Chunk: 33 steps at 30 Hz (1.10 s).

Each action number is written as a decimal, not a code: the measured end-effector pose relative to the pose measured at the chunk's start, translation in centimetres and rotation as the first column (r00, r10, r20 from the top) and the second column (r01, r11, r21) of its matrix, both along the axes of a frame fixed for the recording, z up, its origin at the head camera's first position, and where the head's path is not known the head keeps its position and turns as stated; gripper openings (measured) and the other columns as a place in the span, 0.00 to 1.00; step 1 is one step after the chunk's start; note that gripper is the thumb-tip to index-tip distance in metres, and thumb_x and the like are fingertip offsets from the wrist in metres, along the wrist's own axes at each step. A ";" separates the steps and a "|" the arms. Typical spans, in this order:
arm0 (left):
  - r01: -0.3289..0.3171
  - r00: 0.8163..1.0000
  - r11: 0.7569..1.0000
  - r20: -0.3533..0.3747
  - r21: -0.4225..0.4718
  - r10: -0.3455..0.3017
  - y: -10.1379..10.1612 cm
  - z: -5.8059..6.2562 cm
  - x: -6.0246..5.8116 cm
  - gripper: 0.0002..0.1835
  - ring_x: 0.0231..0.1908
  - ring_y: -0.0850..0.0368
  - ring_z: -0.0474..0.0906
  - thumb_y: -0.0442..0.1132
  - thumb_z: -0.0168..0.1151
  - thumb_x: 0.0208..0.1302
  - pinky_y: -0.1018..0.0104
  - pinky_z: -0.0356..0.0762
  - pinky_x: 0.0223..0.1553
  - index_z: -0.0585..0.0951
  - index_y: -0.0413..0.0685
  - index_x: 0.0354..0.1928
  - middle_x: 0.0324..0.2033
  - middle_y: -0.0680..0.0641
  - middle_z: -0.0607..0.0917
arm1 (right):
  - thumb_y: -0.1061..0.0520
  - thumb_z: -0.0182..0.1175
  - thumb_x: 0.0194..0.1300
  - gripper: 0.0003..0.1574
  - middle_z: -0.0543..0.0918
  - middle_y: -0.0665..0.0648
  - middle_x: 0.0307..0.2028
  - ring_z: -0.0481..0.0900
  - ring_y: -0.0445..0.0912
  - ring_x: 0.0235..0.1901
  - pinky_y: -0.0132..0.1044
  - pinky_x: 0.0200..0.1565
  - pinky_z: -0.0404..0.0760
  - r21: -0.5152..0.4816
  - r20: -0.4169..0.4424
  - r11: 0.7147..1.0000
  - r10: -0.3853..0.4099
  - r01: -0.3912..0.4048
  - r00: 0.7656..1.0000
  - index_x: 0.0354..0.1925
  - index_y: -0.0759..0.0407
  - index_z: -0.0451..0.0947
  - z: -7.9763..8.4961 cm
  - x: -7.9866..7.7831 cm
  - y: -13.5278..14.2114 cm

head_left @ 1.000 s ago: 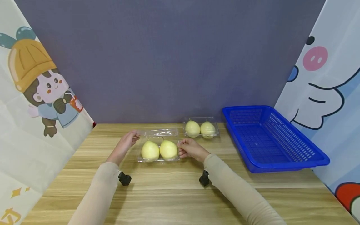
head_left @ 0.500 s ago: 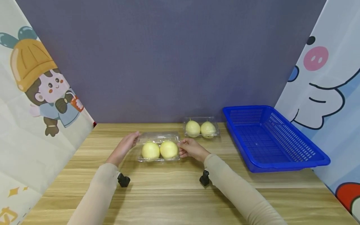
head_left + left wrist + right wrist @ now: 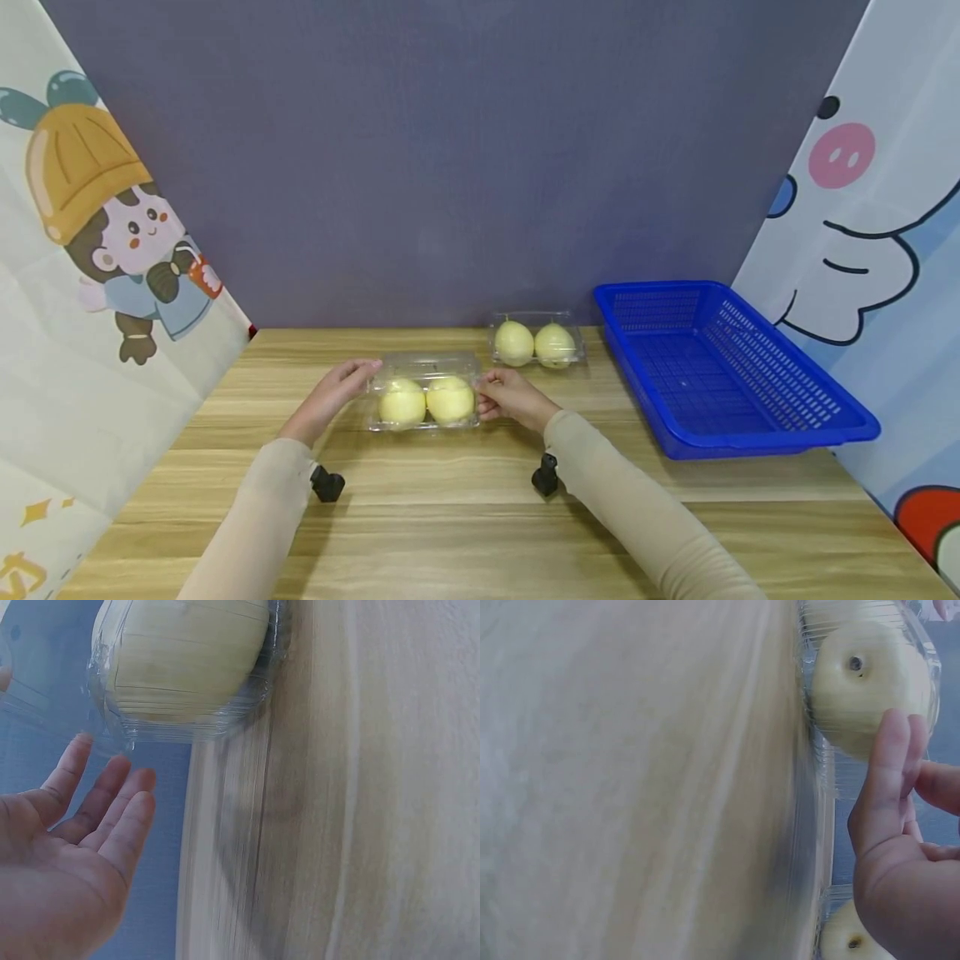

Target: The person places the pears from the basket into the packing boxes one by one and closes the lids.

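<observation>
Two pale yellow pears [image 3: 402, 403] sit side by side in a clear plastic clamshell box [image 3: 423, 426] on the wooden table. Its hinged lid [image 3: 424, 363] slants over them from the back, partly lowered. At the lid's left corner is my left hand [image 3: 330, 398]; in the left wrist view the fingers [image 3: 120, 832] are spread and fairly straight, a fingertip touching the plastic edge. My right hand [image 3: 517, 398] pinches the box's right side between thumb and fingers [image 3: 889, 761]; the exact contact is hard to see through the clear plastic.
Behind and to the right stands a second clear box [image 3: 536, 319] holding two pears [image 3: 554, 345]. A blue plastic basket [image 3: 652, 392] rests at the table's right side. A grey-blue panel [image 3: 465, 167] rises behind the table [image 3: 442, 525], with printed cloths at both sides.
The lid has swung up from lying back behind the box and forward over the pears. My left hand has moved slightly right with it. My right hand has stayed at the box's right side.
</observation>
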<state>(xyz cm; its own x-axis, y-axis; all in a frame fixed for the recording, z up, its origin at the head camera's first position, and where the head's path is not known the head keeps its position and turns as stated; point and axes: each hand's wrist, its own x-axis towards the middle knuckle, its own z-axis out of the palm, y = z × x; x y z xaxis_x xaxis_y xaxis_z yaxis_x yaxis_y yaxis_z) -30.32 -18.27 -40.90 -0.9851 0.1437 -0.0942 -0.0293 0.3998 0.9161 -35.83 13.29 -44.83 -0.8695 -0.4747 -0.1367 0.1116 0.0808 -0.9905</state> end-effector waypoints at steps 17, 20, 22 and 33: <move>0.007 0.999 1.000 -0.044 -0.023 -0.008 0.1 -0.4 0.3 0.36 0.70 0.36 0.58 0.58 0.54 0.75 0.36 0.56 0.69 0.62 0.44 0.75 0.73 0.37 0.62 | 0.63 0.46 0.79 0.10 0.76 0.58 0.33 0.77 0.44 0.29 0.33 0.34 0.83 -0.001 0.035 1.000 0.001 -0.001 0.999 0.52 0.70 0.66 -0.3 0.3 0.2; 0.003 0.998 1.000 -0.056 -0.018 -0.004 0.1 -0.6 0.2 0.34 0.69 0.37 0.60 0.55 0.54 0.76 0.36 0.57 0.69 0.64 0.43 0.74 0.71 0.37 0.64 | 0.61 0.44 0.80 0.13 0.76 0.57 0.32 0.77 0.43 0.28 0.32 0.33 0.83 -0.007 0.052 1.000 0.002 -0.001 0.999 0.53 0.71 0.65 -0.2 0.3 0.2; 0.003 0.998 1.000 -0.067 -0.021 -0.004 0.1 -0.7 0.2 0.33 0.68 0.37 0.61 0.53 0.55 0.76 0.37 0.59 0.68 0.64 0.42 0.74 0.71 0.36 0.66 | 0.60 0.44 0.80 0.15 0.76 0.56 0.30 0.77 0.43 0.27 0.32 0.32 0.83 -0.007 0.060 1.000 0.000 0.000 0.998 0.55 0.71 0.65 -0.2 0.3 0.1; 0.002 0.997 1.000 -0.081 -0.027 -0.005 0.3 -1.0 0.1 0.33 0.68 0.37 0.63 0.48 0.58 0.75 0.40 0.62 0.68 0.64 0.39 0.74 0.71 0.35 0.66 | 0.54 0.49 0.79 0.20 0.76 0.54 0.29 0.76 0.43 0.25 0.31 0.30 0.83 0.017 0.069 0.999 -0.028 0.027 0.997 0.59 0.69 0.67 0.1 0.4 0.2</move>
